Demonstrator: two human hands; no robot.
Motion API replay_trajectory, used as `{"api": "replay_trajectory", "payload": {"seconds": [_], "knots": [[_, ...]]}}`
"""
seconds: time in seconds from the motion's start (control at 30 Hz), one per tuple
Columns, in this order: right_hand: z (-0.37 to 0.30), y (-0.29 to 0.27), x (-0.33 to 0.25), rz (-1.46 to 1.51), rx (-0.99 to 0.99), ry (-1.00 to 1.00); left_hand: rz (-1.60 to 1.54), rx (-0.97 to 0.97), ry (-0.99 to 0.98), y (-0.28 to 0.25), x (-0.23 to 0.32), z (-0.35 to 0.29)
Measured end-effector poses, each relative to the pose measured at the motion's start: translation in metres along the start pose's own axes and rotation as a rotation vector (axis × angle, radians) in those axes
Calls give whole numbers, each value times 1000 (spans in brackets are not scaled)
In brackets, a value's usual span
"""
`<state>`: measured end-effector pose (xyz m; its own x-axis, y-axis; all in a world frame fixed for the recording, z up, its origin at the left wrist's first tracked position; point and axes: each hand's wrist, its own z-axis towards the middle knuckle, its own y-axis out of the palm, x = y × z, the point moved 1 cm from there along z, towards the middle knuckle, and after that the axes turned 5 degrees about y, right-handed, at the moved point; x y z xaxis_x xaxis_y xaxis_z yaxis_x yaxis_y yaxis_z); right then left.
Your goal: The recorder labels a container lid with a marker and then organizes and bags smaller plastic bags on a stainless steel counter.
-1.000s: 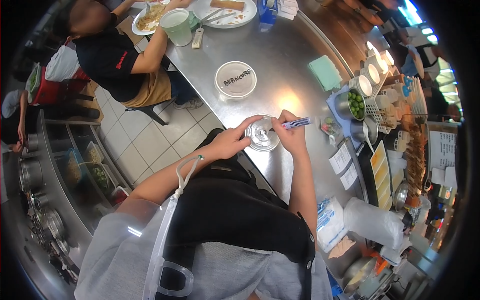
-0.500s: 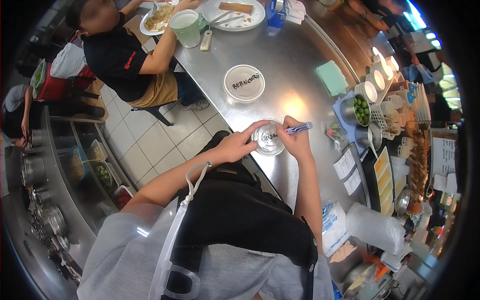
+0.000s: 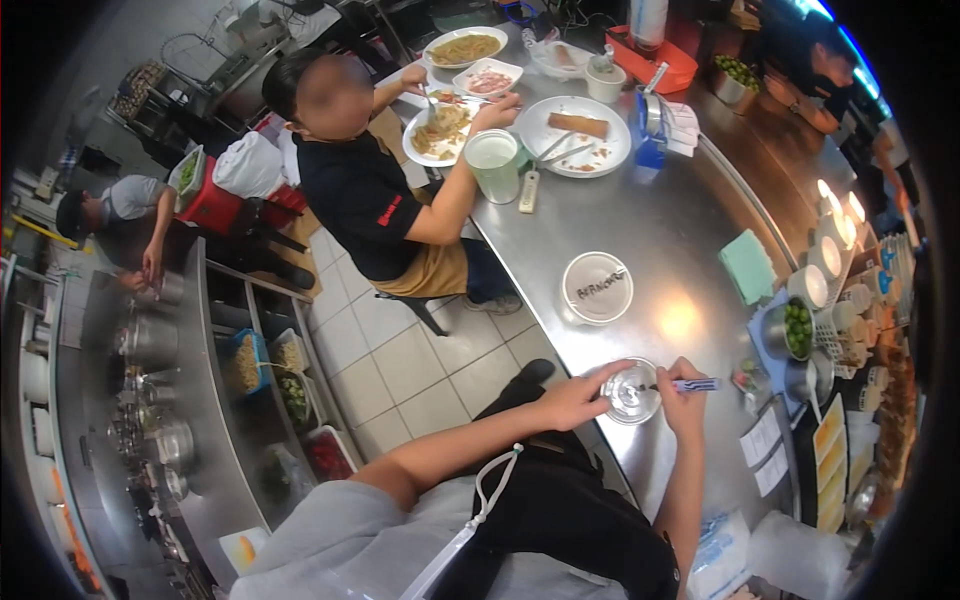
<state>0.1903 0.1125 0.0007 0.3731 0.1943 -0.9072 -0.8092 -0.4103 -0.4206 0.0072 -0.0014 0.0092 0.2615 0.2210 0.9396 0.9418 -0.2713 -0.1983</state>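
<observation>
A clear round plastic container [image 3: 628,407] sits near the table's left edge, in front of my body. My left hand [image 3: 578,401] grips its left side, with thumb and fingers curved around the rim. Pinched in my right hand [image 3: 684,408] is a marker pen [image 3: 698,384] with a pale purple barrel. Its dark tip meets the container's top, where the dark marks are too small to make out. Just beyond stands a lidded white tub [image 3: 598,287] with dark handwriting on its lid.
A steel table [image 3: 600,225] runs away from me. A seated person [image 3: 375,200] at its left side holds a fork over a plate of food [image 3: 436,150]. Nearby are a cup [image 3: 493,165] and a large white plate [image 3: 605,158]. A pot of green limes [image 3: 790,328] stands right.
My view has swung up and left, so the table and my hands sit lower and further right. Both hands keep hold of the container and the marker pen.
</observation>
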Motion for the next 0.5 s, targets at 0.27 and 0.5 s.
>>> {"api": "replay_trajectory", "payload": {"seconds": [0.27,0.5], "knots": [[5,2,-1,24,-9,-1,65,85,125,2,-14,8],[7,3,-6,-53,-58,-45,17,-20,-28,-4,0,4]]}}
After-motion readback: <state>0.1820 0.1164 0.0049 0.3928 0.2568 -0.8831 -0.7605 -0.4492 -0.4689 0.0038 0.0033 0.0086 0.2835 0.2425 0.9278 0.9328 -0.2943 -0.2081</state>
